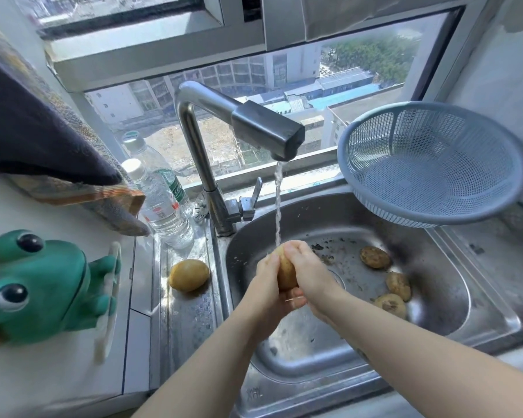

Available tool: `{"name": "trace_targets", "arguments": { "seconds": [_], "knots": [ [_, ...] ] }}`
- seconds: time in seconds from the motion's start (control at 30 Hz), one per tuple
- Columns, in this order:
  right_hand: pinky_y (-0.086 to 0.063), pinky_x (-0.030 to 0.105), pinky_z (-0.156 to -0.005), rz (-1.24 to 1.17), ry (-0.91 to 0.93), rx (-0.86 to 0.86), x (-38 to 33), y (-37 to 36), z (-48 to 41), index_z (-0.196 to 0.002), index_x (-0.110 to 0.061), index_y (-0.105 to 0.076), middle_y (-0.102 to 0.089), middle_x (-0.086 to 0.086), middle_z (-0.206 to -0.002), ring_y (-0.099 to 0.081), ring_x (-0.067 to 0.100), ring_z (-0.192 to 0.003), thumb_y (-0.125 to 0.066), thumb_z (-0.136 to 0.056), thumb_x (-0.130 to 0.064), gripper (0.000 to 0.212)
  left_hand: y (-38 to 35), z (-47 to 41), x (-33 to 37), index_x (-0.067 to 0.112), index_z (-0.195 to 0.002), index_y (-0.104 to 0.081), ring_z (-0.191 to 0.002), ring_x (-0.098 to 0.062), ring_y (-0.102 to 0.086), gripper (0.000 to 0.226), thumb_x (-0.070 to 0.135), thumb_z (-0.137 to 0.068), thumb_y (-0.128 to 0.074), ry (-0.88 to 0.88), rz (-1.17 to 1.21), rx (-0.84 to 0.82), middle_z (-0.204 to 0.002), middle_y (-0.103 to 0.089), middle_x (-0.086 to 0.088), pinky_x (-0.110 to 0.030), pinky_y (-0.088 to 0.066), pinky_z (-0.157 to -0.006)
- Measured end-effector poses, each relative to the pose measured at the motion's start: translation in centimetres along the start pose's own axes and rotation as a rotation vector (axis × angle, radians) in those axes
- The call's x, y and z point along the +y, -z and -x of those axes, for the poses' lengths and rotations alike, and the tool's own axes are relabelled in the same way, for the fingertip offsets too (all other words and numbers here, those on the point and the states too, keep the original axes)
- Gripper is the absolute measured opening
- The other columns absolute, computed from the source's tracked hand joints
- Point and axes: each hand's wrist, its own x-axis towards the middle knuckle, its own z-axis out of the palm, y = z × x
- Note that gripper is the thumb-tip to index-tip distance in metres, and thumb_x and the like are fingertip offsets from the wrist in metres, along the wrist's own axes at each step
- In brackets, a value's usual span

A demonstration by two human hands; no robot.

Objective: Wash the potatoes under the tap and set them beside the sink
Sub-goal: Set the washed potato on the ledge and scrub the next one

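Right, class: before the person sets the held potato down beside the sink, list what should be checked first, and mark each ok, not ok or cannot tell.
1. Held potato gripped by both left hand and right hand: ok.
2. Water stream reaching it: ok.
3. Held potato fully clean: cannot tell, hands cover much of it.
4. Free space on the ledge beside the washed potato: ok.
5. All potatoes washed: not ok, three dirty potatoes lie in the sink.
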Motion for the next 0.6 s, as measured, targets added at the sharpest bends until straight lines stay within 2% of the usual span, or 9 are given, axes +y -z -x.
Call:
{"name": "trace_targets", "arguments": {
  "seconds": [0.1,0.2,0.3,0.37,0.43,0.5,0.6],
  "knots": [
    [-0.051,0.035,-0.087,0.06,0.041,0.005,0.3,0.1,0.1,-0.114,-0.02,-0.051,-0.06,0.007,-0.111,-0.059,0.021,-0.103,-0.041,-0.1,-0.03,0.02,-0.5,0.2,1.2,0.014,-0.119,-0.057,-0.075,-0.021,-0.065,0.039,0.043,-0.1,-0.041,0.137,0.165,0.043,-0.097,-0.067,-0.013,-0.031,-0.057,-0.06],
    [-0.05,0.036,-0.089,0.053,0.051,-0.015,0.6,0.6,0.1,-0.111,-0.02,-0.052,-0.059,0.007,-0.11,-0.058,0.021,-0.103,-0.04,-0.1,-0.028,0.017,-0.7,0.0,1.6,0.013,-0.119,-0.055,-0.075,-0.023,-0.064,0.038,0.043,-0.1,-0.041,0.189,0.197,0.048,-0.094,-0.063,-0.015,-0.033,-0.057,-0.061],
    [-0.052,0.036,-0.084,0.012,0.045,-0.022,0.6,1.2,-0.2,-0.107,-0.018,-0.056,-0.062,0.006,-0.102,-0.06,0.017,-0.091,-0.038,-0.101,-0.027,0.021,-0.6,0.1,0.9,0.013,-0.127,-0.052,-0.078,-0.023,-0.065,0.037,0.036,-0.103,-0.037,0.076,0.094,-0.024,-0.103,-0.064,-0.015,-0.034,-0.058,-0.076],
    [-0.051,0.03,-0.073,-0.022,0.019,-0.013,0.3,1.3,-0.3,-0.104,-0.017,-0.058,-0.064,0.004,-0.093,-0.06,0.015,-0.082,-0.037,-0.102,-0.028,0.024,-0.5,0.2,0.1,0.021,-0.136,-0.043,-0.082,-0.024,-0.062,0.036,0.034,-0.104,-0.031,-0.008,-0.011,-0.091,-0.113,-0.061,-0.015,-0.035,-0.058,-0.077],
    [-0.05,0.03,-0.069,-0.031,-0.003,-0.019,0.1,1.2,-0.3,-0.099,-0.018,-0.057,-0.064,0.005,-0.089,-0.06,0.017,-0.08,-0.036,-0.102,-0.028,0.024,-0.6,-0.1,-0.4,0.027,-0.139,-0.035,-0.08,-0.023,-0.06,0.036,0.034,-0.104,-0.032,-0.057,-0.079,-0.098,-0.112,-0.06,-0.014,-0.034,-0.057,-0.072],
    [-0.051,0.034,-0.077,0.001,0.007,-0.029,0.0,1.0,-0.2,-0.102,-0.018,-0.056,-0.064,0.008,-0.096,-0.061,0.02,-0.087,-0.035,-0.102,-0.028,0.023,-0.7,-0.4,-0.4,0.026,-0.136,-0.037,-0.08,-0.022,-0.062,0.035,0.036,-0.103,-0.036,-0.076,-0.089,-0.085,-0.109,-0.062,-0.012,-0.034,-0.057,-0.072],
    [-0.046,0.038,-0.096,0.112,0.082,-0.001,0.0,0.6,0.0,-0.117,-0.019,-0.052,-0.061,0.006,-0.114,-0.058,0.019,-0.107,-0.036,-0.102,-0.028,0.024,-0.7,-0.7,0.1,0.02,-0.125,-0.048,-0.081,-0.02,-0.064,0.035,0.041,-0.098,-0.045,-0.068,-0.032,-0.022,-0.108,-0.064,-0.009,-0.035,-0.055,-0.072]
  ]
}}
